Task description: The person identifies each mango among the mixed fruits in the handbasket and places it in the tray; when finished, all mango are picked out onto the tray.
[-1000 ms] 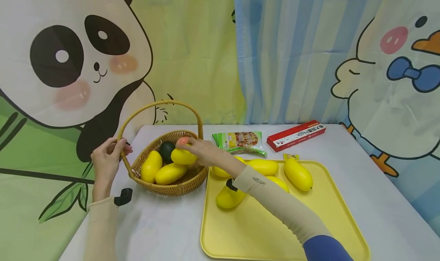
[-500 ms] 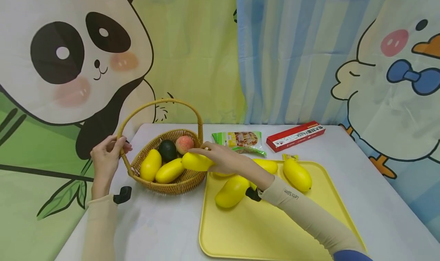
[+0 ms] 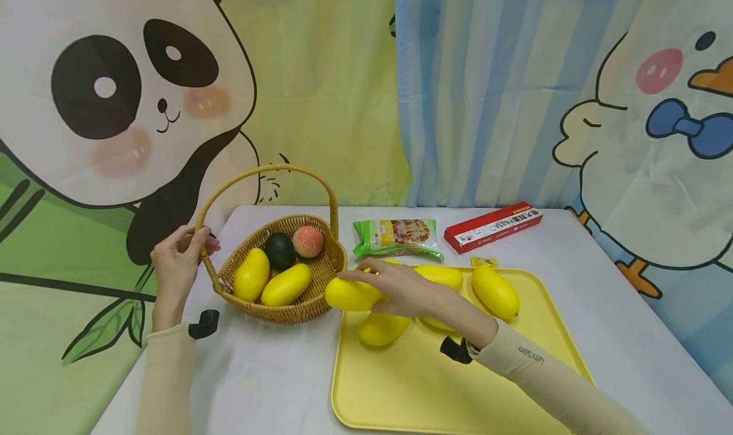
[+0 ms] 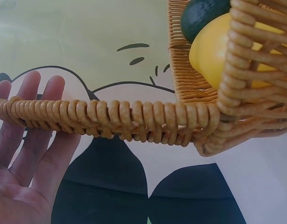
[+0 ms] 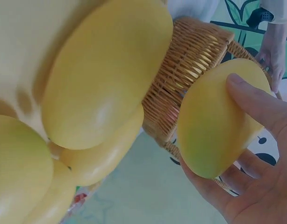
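Note:
My left hand (image 3: 176,258) holds one side of the wicker basket's arched handle (image 3: 269,169). In the left wrist view its fingers (image 4: 52,135) lie behind the handle, with the thumb out of sight. Inside the basket (image 3: 312,312) are two yellow mangoes (image 3: 286,285), a dark green avocado (image 3: 279,251) and a pinkish peach (image 3: 308,241). My right hand (image 3: 409,290) grips another mango (image 3: 350,294) above the left edge of the yellow tray (image 3: 412,390). The right wrist view shows the thumb on one side of that mango (image 5: 218,123) and fingers round the other.
Several more mangoes (image 3: 495,291) lie toward the tray's back, partly hidden by my right hand. Behind the tray are a green food packet (image 3: 397,236), a red pasta box (image 3: 494,225) and a small yellow packet (image 3: 484,261). Printed curtains hang behind the table.
My right hand has carried the mango out of the basket, rightward and toward me, to the tray's left edge. The peach is now uncovered. My left hand stays on the handle.

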A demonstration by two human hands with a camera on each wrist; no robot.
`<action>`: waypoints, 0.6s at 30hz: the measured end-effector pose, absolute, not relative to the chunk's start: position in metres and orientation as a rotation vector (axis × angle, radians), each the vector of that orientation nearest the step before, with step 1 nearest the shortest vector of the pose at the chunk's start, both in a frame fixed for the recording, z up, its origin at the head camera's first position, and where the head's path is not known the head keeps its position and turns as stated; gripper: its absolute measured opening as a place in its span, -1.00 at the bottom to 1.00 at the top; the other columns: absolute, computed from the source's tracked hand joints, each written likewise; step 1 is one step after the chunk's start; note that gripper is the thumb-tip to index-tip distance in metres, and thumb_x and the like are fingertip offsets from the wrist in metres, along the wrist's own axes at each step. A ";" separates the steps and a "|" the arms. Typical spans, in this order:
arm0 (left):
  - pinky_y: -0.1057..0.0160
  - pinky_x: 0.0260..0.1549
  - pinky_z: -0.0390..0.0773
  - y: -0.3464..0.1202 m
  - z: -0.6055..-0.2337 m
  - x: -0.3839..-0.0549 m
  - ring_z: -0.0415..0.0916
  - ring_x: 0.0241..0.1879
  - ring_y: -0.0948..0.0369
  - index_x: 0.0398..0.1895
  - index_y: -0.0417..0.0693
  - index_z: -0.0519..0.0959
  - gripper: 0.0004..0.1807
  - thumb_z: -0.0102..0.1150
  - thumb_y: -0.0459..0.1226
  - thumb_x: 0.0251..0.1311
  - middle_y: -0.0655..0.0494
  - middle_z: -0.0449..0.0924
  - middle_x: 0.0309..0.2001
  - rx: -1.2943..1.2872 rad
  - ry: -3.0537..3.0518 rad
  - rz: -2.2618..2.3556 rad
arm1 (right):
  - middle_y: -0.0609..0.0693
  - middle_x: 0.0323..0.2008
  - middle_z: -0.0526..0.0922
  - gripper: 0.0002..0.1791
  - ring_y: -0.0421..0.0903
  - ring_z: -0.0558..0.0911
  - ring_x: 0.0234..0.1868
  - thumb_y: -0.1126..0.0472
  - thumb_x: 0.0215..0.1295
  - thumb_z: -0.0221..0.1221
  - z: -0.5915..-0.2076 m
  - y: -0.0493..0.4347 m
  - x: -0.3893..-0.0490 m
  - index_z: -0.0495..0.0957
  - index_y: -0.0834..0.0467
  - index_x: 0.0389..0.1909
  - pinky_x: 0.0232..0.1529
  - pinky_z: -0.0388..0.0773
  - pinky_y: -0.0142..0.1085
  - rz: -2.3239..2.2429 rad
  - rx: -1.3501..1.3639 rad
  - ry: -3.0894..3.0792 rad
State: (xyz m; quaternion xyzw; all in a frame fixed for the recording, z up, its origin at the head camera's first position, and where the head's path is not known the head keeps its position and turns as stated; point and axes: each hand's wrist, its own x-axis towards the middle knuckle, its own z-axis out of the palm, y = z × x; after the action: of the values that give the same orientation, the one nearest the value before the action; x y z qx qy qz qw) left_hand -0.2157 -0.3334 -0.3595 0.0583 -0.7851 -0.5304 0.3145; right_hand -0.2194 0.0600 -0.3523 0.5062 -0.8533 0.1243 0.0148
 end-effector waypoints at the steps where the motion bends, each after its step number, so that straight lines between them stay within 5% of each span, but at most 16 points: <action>1: 0.57 -0.35 0.59 -0.333 -0.359 -0.216 0.60 -0.51 0.42 -0.13 -0.25 0.61 -0.75 0.17 -0.23 0.27 0.44 0.62 -0.52 0.154 -2.070 -1.400 | 0.03 0.18 0.42 -0.11 -0.08 0.55 -0.09 0.23 0.08 0.40 -0.354 0.063 -0.216 0.20 -0.18 0.41 -0.13 0.58 -0.25 0.391 1.577 -2.666; 18: 0.57 -0.38 0.59 -0.333 -0.359 -0.215 0.61 -0.50 0.40 -0.13 -0.21 0.63 -0.76 0.18 -0.23 0.27 0.36 0.65 -0.51 0.139 -2.060 -1.403 | -0.04 0.07 0.48 -0.11 -0.23 0.50 -0.22 0.13 0.05 0.43 -0.384 0.092 -0.175 0.21 -0.19 0.40 -0.17 0.54 -0.43 0.413 1.721 -2.693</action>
State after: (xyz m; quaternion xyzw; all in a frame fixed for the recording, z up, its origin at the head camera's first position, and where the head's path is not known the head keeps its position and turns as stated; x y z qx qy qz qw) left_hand -0.2147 -0.3326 -0.3588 0.0528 -0.7825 -0.5332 0.3171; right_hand -0.1754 0.0918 -0.3839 0.5337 -0.8350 0.1279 -0.0404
